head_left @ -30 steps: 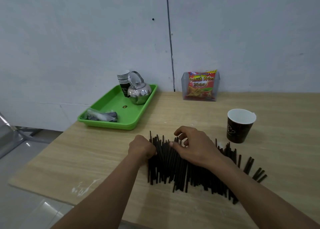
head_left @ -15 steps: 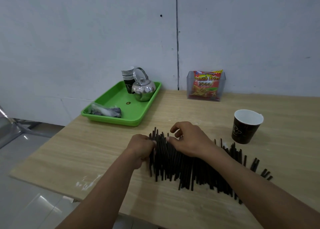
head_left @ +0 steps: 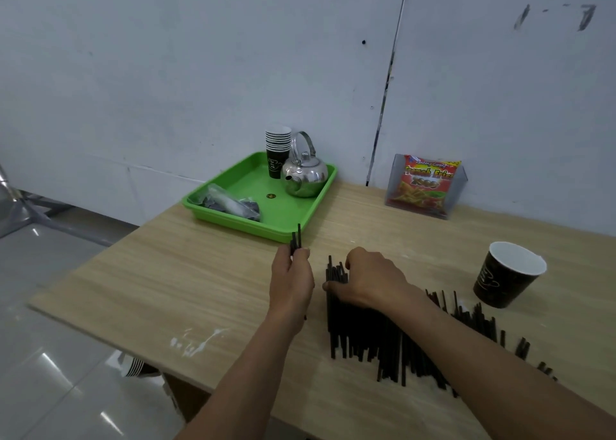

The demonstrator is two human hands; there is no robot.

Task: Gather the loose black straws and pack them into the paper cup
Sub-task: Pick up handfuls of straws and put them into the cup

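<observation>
Gathering stage, early in the task. The left hand (head_left: 291,283) is raised off the surface (head_left: 200,289). Its fingers are closed round a small bunch (head_left: 296,239) held roughly upright, with the tips showing above the knuckles. The right hand (head_left: 370,281) lies on the far end of the straws (head_left: 383,343), fingers curled over them and thumb tucked at the side, gripping a cluster. The rest of the heap fans out beneath the right forearm, with a few strays nearer the cup (head_left: 510,274). The cup stands upright to the right, well apart from both hands, and its white inside shows no straws. On this evidence nothing is packed yet, and most of the heap remains to be collected, squared up and carried over. A green tray (head_left: 256,181) with a kettle (head_left: 305,176) sits behind.
</observation>
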